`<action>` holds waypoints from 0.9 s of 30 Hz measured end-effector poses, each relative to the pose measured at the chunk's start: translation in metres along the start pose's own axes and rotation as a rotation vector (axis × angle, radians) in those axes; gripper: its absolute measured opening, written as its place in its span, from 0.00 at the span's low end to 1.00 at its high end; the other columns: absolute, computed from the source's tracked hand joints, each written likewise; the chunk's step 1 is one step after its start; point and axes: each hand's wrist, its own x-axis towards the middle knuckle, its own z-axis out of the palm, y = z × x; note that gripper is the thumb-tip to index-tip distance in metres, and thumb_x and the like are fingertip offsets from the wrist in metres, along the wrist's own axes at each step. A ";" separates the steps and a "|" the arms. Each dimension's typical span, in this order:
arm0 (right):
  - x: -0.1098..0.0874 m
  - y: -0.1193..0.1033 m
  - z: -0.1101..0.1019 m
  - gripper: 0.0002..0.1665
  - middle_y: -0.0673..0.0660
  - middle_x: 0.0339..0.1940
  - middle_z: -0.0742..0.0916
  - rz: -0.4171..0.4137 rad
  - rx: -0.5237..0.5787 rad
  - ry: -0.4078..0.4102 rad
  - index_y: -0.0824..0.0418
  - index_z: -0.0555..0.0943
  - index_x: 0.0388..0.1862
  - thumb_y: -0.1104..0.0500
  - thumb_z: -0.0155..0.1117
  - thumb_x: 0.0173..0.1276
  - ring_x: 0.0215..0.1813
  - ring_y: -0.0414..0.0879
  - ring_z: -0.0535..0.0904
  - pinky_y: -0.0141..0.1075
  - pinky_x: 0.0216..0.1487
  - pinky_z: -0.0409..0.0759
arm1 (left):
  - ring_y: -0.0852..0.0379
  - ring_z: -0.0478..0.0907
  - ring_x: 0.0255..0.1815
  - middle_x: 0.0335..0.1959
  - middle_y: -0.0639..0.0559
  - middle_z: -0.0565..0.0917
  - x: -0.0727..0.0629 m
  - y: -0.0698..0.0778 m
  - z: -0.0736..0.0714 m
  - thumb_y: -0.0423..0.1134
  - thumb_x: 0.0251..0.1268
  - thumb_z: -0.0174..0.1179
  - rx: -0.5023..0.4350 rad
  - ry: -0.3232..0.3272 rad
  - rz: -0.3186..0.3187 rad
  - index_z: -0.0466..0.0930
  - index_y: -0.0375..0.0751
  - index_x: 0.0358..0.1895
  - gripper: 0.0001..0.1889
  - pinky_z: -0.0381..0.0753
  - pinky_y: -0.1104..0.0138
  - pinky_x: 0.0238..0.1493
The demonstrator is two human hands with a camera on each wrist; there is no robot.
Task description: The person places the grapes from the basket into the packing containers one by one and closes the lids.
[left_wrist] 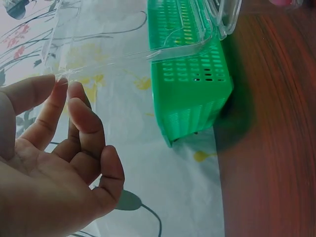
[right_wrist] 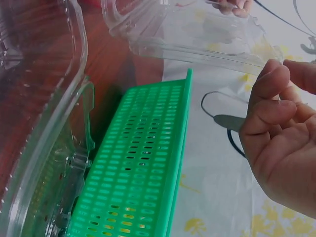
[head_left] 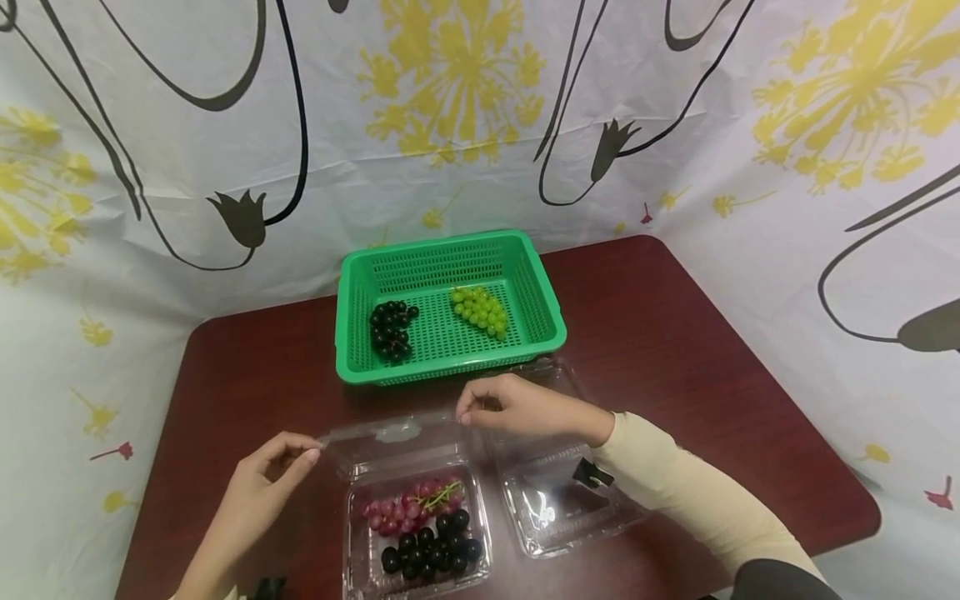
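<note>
A clear plastic clamshell container (head_left: pixel 347 533) at the front of the table holds a bunch of red grapes (head_left: pixel 401 510) and, nearer, a bunch of black grapes (head_left: pixel 431 547). Its transparent lid (head_left: pixel 367 450) stands raised at the far side. My left hand (head_left: pixel 262 483) pinches the lid's left corner between thumb and fingertip, as the left wrist view shows closely. At the opposite corner, the thumb and index finger of my right hand (head_left: pixel 528 408) pinch the lid (right_wrist: pixel 197 37). My right forearm passes over a second clear container (head_left: pixel 540 517), which is open and holds no fruit.
Behind the containers, a green perforated basket (head_left: pixel 450 367) holds black grapes (head_left: pixel 392 330) on the left and green grapes (head_left: pixel 480 312) on the right. Everything stands on a dark red-brown table (head_left: pixel 637 333). A flower-patterned cloth (head_left: pixel 322 242) hangs behind it.
</note>
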 end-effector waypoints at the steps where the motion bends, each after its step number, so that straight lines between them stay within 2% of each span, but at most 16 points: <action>1: -0.002 -0.001 0.000 0.06 0.47 0.43 0.86 -0.013 -0.002 -0.020 0.53 0.80 0.43 0.58 0.57 0.72 0.43 0.37 0.81 0.32 0.50 0.80 | 0.69 0.76 0.36 0.37 0.56 0.83 -0.003 0.001 -0.001 0.41 0.69 0.58 0.012 -0.004 0.011 0.81 0.47 0.43 0.05 0.76 0.73 0.36; 6: -0.012 -0.006 0.005 0.06 0.48 0.39 0.86 -0.054 -0.024 -0.098 0.56 0.80 0.44 0.59 0.58 0.71 0.40 0.34 0.80 0.28 0.48 0.80 | 0.68 0.74 0.35 0.35 0.62 0.82 -0.018 0.005 -0.001 0.37 0.67 0.60 0.087 -0.015 0.069 0.80 0.53 0.41 0.04 0.75 0.73 0.36; 8: -0.017 -0.007 0.008 0.06 0.49 0.38 0.86 -0.082 -0.048 -0.103 0.58 0.80 0.44 0.60 0.58 0.71 0.39 0.32 0.79 0.26 0.47 0.79 | 0.69 0.73 0.34 0.33 0.64 0.81 -0.024 0.005 0.001 0.34 0.64 0.62 0.101 0.008 0.122 0.80 0.55 0.39 0.07 0.70 0.75 0.37; 10: -0.021 -0.007 0.012 0.07 0.49 0.37 0.86 -0.105 -0.074 -0.105 0.60 0.80 0.44 0.60 0.58 0.71 0.38 0.30 0.78 0.25 0.46 0.79 | 0.70 0.73 0.32 0.31 0.65 0.81 -0.029 0.002 0.004 0.29 0.60 0.64 0.093 0.031 0.222 0.80 0.55 0.37 0.12 0.67 0.77 0.36; 12: -0.026 -0.006 0.017 0.07 0.49 0.36 0.86 -0.134 -0.097 -0.110 0.60 0.81 0.43 0.60 0.58 0.70 0.37 0.28 0.76 0.24 0.43 0.79 | 0.71 0.72 0.29 0.29 0.65 0.80 -0.032 -0.002 0.007 0.23 0.52 0.67 0.088 0.057 0.375 0.80 0.53 0.36 0.17 0.66 0.78 0.35; 14: -0.030 -0.005 0.023 0.07 0.50 0.34 0.86 -0.175 -0.127 -0.125 0.59 0.81 0.43 0.60 0.58 0.70 0.36 0.26 0.75 0.22 0.41 0.78 | 0.73 0.70 0.27 0.28 0.68 0.79 -0.036 -0.005 0.010 0.21 0.43 0.70 0.138 0.085 0.485 0.80 0.55 0.34 0.21 0.63 0.77 0.37; 15: -0.032 -0.005 0.026 0.07 0.50 0.34 0.86 -0.196 -0.146 -0.134 0.59 0.81 0.43 0.60 0.58 0.70 0.35 0.25 0.74 0.20 0.40 0.77 | 0.74 0.71 0.27 0.28 0.69 0.79 -0.039 -0.006 0.011 0.22 0.40 0.71 0.178 0.094 0.518 0.79 0.55 0.34 0.22 0.63 0.76 0.38; 18: -0.039 -0.002 0.036 0.06 0.48 0.33 0.86 -0.301 -0.244 -0.140 0.57 0.81 0.42 0.60 0.59 0.70 0.33 0.24 0.74 0.16 0.38 0.73 | 0.76 0.70 0.28 0.28 0.75 0.76 -0.050 -0.007 0.016 0.28 0.36 0.75 0.344 0.146 0.517 0.78 0.60 0.31 0.22 0.61 0.68 0.41; 20: -0.043 -0.001 0.042 0.05 0.45 0.34 0.86 -0.368 -0.323 -0.132 0.55 0.80 0.42 0.59 0.58 0.70 0.34 0.24 0.75 0.13 0.40 0.71 | 0.76 0.71 0.28 0.27 0.77 0.75 -0.059 -0.006 0.020 0.36 0.42 0.74 0.437 0.175 0.499 0.76 0.63 0.29 0.17 0.60 0.65 0.41; 21: -0.044 -0.001 0.045 0.05 0.44 0.34 0.86 -0.389 -0.354 -0.126 0.54 0.80 0.42 0.58 0.58 0.70 0.34 0.24 0.75 0.12 0.39 0.70 | 0.75 0.71 0.28 0.27 0.77 0.75 -0.062 -0.006 0.022 0.42 0.50 0.72 0.458 0.187 0.504 0.76 0.62 0.29 0.12 0.60 0.64 0.41; 23: -0.048 -0.001 0.050 0.04 0.42 0.34 0.85 -0.407 -0.407 -0.127 0.53 0.80 0.41 0.57 0.58 0.70 0.33 0.24 0.73 0.11 0.39 0.68 | 0.74 0.72 0.28 0.27 0.75 0.75 -0.067 -0.005 0.026 0.44 0.54 0.67 0.464 0.207 0.536 0.76 0.61 0.27 0.08 0.61 0.64 0.42; 25: -0.050 -0.001 0.054 0.04 0.41 0.33 0.85 -0.399 -0.442 -0.137 0.52 0.80 0.41 0.57 0.59 0.70 0.31 0.23 0.71 0.10 0.37 0.66 | 0.73 0.71 0.29 0.28 0.74 0.76 -0.072 -0.006 0.029 0.44 0.55 0.63 0.460 0.221 0.573 0.76 0.61 0.27 0.06 0.59 0.66 0.43; 27: -0.052 0.000 0.057 0.04 0.40 0.33 0.85 -0.397 -0.472 -0.149 0.51 0.80 0.41 0.56 0.59 0.69 0.30 0.23 0.69 0.10 0.35 0.64 | 0.72 0.71 0.29 0.28 0.74 0.75 -0.075 -0.007 0.032 0.41 0.49 0.63 0.456 0.228 0.592 0.76 0.62 0.26 0.07 0.57 0.67 0.45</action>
